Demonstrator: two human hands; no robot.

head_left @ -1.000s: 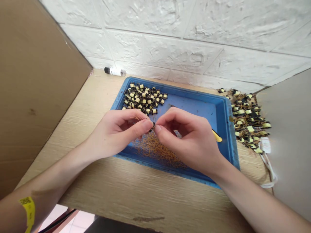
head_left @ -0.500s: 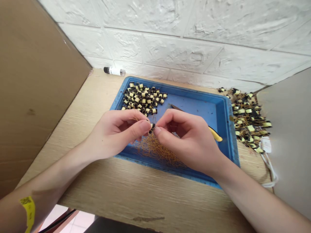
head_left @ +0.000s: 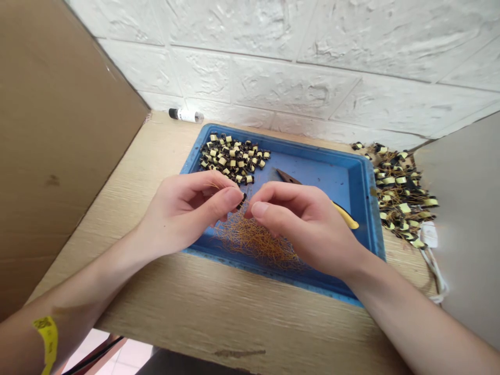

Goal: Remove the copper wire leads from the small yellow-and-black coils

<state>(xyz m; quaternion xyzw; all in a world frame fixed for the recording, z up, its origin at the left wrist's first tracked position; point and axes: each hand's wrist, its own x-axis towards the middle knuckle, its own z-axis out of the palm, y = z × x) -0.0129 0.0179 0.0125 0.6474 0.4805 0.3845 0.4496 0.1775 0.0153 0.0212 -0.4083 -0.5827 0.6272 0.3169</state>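
Observation:
My left hand (head_left: 191, 211) pinches a small black component (head_left: 241, 202) between thumb and fingers, and thin copper-coloured wires stick out above its fingers. Close by on the right, my right hand (head_left: 300, 221) has its thumb and fingertips pressed together at the wires of that component; what they grip is too small to make out. Both hands are over a blue tray (head_left: 371, 208). Beneath them lies a heap of loose copper-coloured wire bits (head_left: 261, 242). Black-and-yellow components (head_left: 230, 156) are piled in the tray's back left.
Pliers with yellow handles (head_left: 346, 214) lie in the tray, partly behind my right hand. More wired components (head_left: 402, 192) are heaped right of the tray, near a white plug and cable (head_left: 429, 234). A small bottle (head_left: 186, 115) lies by the white wall; cardboard stands left.
My right fingertips have moved slightly down and away from the component's body. My left hand has shifted a little left, still pinching the component.

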